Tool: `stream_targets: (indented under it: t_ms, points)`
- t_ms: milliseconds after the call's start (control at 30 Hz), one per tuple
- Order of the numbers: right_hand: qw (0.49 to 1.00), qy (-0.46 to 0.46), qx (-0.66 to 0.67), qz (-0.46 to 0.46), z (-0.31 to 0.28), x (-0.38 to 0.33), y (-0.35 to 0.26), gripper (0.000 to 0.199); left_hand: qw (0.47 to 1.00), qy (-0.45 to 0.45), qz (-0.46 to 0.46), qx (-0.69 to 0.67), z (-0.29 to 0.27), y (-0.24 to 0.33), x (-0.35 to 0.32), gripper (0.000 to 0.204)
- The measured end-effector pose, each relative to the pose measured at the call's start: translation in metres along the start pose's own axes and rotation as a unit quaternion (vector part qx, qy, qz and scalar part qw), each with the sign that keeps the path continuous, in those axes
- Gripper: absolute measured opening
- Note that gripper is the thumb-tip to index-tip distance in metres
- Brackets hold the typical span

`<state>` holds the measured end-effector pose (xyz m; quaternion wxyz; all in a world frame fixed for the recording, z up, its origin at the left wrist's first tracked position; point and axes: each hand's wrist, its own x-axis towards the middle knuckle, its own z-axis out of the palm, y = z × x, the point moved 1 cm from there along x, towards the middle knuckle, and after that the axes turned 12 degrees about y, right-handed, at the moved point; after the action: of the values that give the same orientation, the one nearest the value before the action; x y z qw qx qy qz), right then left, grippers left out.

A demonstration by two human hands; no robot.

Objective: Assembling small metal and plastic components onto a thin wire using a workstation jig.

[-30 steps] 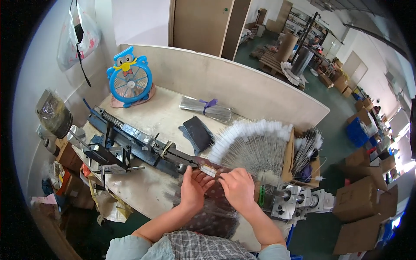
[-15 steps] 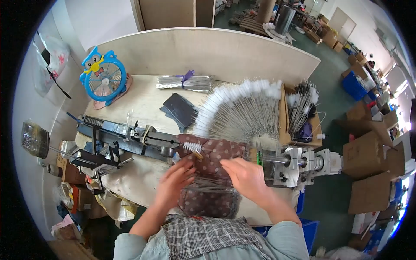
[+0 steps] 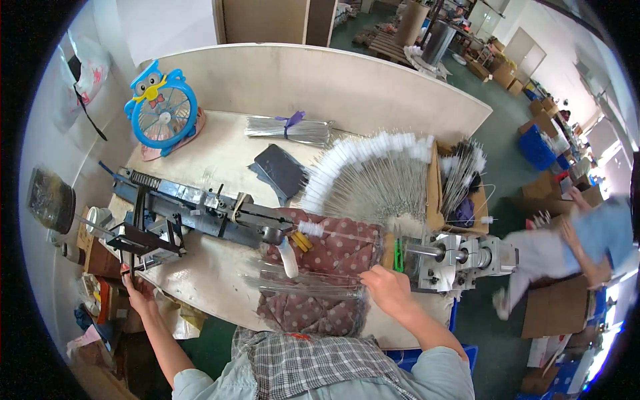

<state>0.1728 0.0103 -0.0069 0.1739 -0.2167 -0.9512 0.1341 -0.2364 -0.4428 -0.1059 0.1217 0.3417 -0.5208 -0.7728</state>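
Observation:
My left hand (image 3: 138, 295) is at the lower left, its fingers curled on the lower end of a black metal lever frame (image 3: 143, 239); some fingers are hidden. Over the edge of a brown dotted cloth pad (image 3: 333, 257), my right hand (image 3: 389, 290) pinches at the right ends of several thin metal wires (image 3: 313, 287), which look blurred. A small white-bristled brush (image 3: 311, 229) lies above the pad beside the long black machine (image 3: 193, 205), its thin stem running right. Close to it are yellow handles (image 3: 301, 241) and a white handle (image 3: 288, 258).
A metal spindle (image 3: 427, 251) stands right of the pad, by a green-handled tool (image 3: 399, 255). Behind are fanned white-tipped brushes (image 3: 373, 173), a tied wire bundle (image 3: 289, 129), dark sheets (image 3: 279, 172) and a blue fan (image 3: 163, 115). Another person (image 3: 573, 240) is at the right.
My left hand has moved from the pad to the lever frame, which has swung. The brush has shifted right. My right hand has dropped slightly to the wires. A person has appeared at the right.

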Motion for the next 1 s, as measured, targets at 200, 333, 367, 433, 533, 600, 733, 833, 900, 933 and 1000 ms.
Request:
stream_targets:
  t_ms: [200,333,367,433,533,600,733,833,900,933,1000]
  points:
    - [0.998,-0.027,-0.020,0.057,-0.010,-0.007,-0.003,0.010,0.994,-0.057,-0.085,-0.027,0.022,-0.057,-0.104,0.031]
    - [0.997,-0.018,-0.021,0.066,-0.005,-0.003,0.007,0.012,0.913,-0.302,-0.273,-0.005,0.036,-0.107,-0.169,0.024]
    - [0.998,-0.015,-0.012,0.054,-0.005,-0.007,0.009,0.012,0.887,-0.348,-0.302,0.032,0.046,-0.099,-0.220,0.025]
    - [0.999,-0.019,-0.005,0.047,-0.002,-0.009,0.011,0.013,0.868,-0.378,-0.314,0.076,0.070,-0.088,-0.294,0.031]
    - [1.000,0.002,0.011,0.014,0.003,-0.011,0.008,0.016,0.815,-0.506,-0.206,0.193,0.088,-0.106,-0.334,0.025]
    - [0.999,-0.019,0.017,0.041,0.007,-0.015,0.009,0.020,0.838,-0.444,-0.222,0.230,0.099,-0.109,-0.365,0.020]
    - [0.996,-0.047,0.018,0.079,0.001,-0.004,-0.004,0.022,0.766,-0.411,-0.438,0.229,0.113,-0.064,-0.426,0.017]
    - [0.999,-0.025,0.013,0.038,-0.011,-0.005,-0.007,0.023,0.707,-0.413,-0.569,0.071,0.133,-0.003,-0.401,0.031]
    - [0.999,-0.029,0.008,0.022,-0.023,0.005,-0.013,0.022,0.676,-0.445,-0.575,0.122,0.133,0.007,-0.375,0.039]
    - [0.998,-0.049,-0.040,0.012,-0.030,0.008,-0.015,0.023,0.678,-0.443,-0.574,0.123,0.124,0.005,-0.372,0.039]
    - [0.993,-0.043,-0.105,-0.012,-0.044,0.011,-0.008,0.023,0.795,-0.408,-0.405,0.194,0.105,0.000,-0.368,0.048]
